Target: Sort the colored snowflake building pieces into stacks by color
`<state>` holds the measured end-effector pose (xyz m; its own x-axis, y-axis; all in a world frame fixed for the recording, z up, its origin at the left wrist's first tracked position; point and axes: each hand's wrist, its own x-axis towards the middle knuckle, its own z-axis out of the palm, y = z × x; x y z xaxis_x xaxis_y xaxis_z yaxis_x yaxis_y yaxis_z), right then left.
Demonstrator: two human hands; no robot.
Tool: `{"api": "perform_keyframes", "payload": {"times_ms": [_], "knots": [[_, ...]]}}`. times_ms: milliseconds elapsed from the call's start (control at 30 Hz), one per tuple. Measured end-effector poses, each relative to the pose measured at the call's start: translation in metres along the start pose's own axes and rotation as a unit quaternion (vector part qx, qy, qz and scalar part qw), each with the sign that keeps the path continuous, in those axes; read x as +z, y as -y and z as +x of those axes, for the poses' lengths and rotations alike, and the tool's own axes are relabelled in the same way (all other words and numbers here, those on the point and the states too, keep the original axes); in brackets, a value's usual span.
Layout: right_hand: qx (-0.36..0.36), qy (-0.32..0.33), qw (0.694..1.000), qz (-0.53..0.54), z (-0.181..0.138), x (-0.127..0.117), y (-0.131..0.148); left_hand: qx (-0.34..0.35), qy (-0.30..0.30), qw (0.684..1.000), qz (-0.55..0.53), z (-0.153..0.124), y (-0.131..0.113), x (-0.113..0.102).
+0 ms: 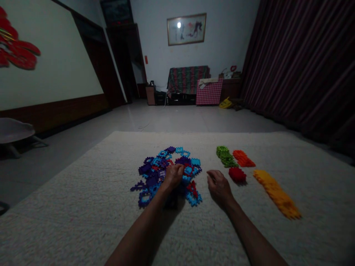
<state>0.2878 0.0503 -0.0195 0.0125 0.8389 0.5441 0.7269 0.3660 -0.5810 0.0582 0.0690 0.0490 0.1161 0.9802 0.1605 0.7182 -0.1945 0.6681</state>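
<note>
A loose heap of interlocking plastic building tiles point(152, 180), mostly dark purple and light blue with notched edges, lies on the pale carpet in front of me. My left hand point(174, 176) is closed over the right part of this heap. Its fingertips are beside red and blue tiles point(189, 170), and whatever they grip is hidden. To the right of the heap, my right hand point(219, 187) hovers low over the carpet with curled fingers and no tile visible in it. A red triangular tile point(192, 188) rests on the heap's near right side.
Sorted by colour, green tiles point(226, 156), orange tiles point(243, 158), red tiles point(237, 175) and a long yellow row point(276, 194) lie right of my right hand. The carpet point(97, 221) ends before a tiled floor point(177, 118). A grey chair point(15, 131) stands left.
</note>
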Motion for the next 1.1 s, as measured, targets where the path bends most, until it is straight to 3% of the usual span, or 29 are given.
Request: {"api": "perform_keyframes", "payload": {"times_ms": [100,233,333,467,700,900,1100], "knots": [[0.041,-0.029,0.998,0.037,0.002,-0.001,-0.001,0.026,0.028,0.999,0.036,-0.012,-0.011,0.010],[0.047,-0.020,0.997,0.056,0.002,-0.004,0.006,0.026,-0.031,0.995,0.096,-0.029,-0.010,0.016],[0.019,0.037,0.995,0.088,0.000,-0.010,0.015,0.034,-0.051,0.992,0.114,-0.044,-0.002,0.024],[-0.072,0.125,0.980,0.134,-0.003,-0.012,0.021,0.064,-0.062,0.990,0.111,-0.058,0.008,0.036],[-0.145,0.150,0.973,0.103,-0.009,0.003,0.026,0.081,-0.055,0.989,0.107,-0.060,0.011,0.043],[-0.137,0.175,0.970,0.094,-0.005,-0.004,0.042,0.088,-0.052,0.991,0.083,-0.058,0.008,0.039],[-0.138,0.179,0.968,0.111,0.000,-0.009,0.041,0.122,-0.066,0.988,0.063,-0.063,0.006,0.042]]}}
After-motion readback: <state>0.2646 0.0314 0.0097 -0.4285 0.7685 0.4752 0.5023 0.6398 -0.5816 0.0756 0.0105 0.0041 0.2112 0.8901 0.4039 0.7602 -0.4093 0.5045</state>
